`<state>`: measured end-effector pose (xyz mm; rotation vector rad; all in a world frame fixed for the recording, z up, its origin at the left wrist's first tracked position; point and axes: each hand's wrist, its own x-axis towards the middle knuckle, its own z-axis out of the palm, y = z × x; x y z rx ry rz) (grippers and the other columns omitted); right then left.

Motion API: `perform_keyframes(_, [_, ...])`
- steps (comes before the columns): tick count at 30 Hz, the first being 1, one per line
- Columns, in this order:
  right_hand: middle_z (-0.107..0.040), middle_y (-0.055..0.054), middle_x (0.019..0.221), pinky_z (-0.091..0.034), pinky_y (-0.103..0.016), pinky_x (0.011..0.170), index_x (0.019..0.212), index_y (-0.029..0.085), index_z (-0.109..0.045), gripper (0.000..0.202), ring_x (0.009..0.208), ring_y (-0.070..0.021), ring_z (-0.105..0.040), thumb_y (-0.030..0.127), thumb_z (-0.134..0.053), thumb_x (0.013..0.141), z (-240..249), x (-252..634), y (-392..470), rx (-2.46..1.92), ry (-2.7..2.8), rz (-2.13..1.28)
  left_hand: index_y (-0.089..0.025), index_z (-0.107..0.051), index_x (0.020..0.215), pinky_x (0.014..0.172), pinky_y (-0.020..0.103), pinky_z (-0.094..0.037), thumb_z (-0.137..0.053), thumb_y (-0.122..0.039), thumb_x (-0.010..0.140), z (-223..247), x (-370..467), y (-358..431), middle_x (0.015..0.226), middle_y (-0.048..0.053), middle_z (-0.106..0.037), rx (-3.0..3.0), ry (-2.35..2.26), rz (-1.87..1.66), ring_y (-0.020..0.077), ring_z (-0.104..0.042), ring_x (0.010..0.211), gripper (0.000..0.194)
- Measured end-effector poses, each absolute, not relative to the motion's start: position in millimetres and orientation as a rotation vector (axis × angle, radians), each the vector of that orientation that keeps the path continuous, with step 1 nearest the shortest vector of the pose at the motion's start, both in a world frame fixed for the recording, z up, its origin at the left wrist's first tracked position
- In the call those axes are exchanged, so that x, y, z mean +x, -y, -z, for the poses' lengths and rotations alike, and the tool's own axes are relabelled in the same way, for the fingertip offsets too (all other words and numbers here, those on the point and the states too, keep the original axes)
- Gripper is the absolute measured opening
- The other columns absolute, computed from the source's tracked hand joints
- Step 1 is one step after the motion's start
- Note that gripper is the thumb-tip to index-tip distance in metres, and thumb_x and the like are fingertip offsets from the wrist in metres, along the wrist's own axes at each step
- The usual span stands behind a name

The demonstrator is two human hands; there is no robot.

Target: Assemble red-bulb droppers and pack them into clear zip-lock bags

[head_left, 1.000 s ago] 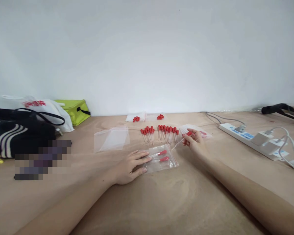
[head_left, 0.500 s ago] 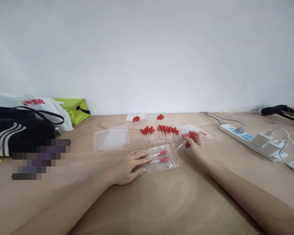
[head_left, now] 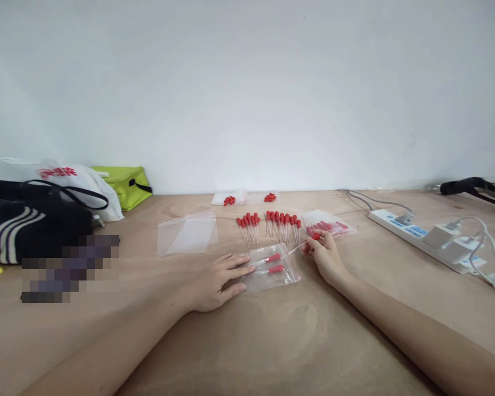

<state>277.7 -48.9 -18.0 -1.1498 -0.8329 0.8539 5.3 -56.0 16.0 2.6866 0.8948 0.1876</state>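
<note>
Dropper (head_left: 309,240) pinched in right hand (head_left: 324,254), tip at bag (head_left: 272,268) under flat left hand (head_left: 216,280).

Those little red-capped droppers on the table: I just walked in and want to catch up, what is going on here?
A person sits at a tan wooden table. Their left hand lies flat on a small clear zip bag that already contains two red-bulbed glass droppers. Their right hand pinches another red-bulbed dropper at the bag's mouth. Behind lie a row of loose droppers and a stack of empty clear bags.

Head view, low over table (head_left: 272,341)
</note>
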Motion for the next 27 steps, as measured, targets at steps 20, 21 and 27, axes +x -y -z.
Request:
perform_keyframes(20, [-0.059,0.000,0.067,-0.037,-0.021,0.044,0.083,0.015,-0.058,0.032,0.048,-0.0079,-0.048,0.034,-0.066,0.058,18.2,261.2,62.2,-1.209,1.389,-1.048,-0.022,-0.019,0.135,0.103,0.044,-0.022,-0.039,-0.034,0.086,-23.2,7.5,61.8,0.138,0.004,-0.031,2.641,-0.935,-0.211,0.0233,-0.028,0.125,0.054])
perform_keyframes(21, [-0.060,0.000,0.067,-0.037,-0.021,0.043,0.085,0.015,-0.058,0.033,0.048,-0.0082,-0.049,0.035,-0.065,0.060,18.9,261.2,62.3,-1.210,1.412,-1.054,-0.022,-0.020,0.135,0.103,0.044,-0.022,-0.039,-0.034,0.086,-23.0,7.5,61.5,0.137,0.004,-0.031,2.644,-0.930,-0.215,0.0232,-0.028,0.125,0.054])
perform_keyframes(27, [-0.061,0.000,0.061,-0.037,-0.022,0.042,0.096,0.015,-0.055,0.033,0.043,-0.0102,-0.049,0.037,-0.052,0.072,16.7,262.7,66.6,-1.215,1.600,-1.084,-0.022,-0.019,0.135,0.104,0.044,-0.022,-0.037,-0.035,0.087,-19.6,7.2,58.6,0.137,0.005,-0.031,2.668,-0.922,-0.203,0.0222,-0.027,0.125,0.053])
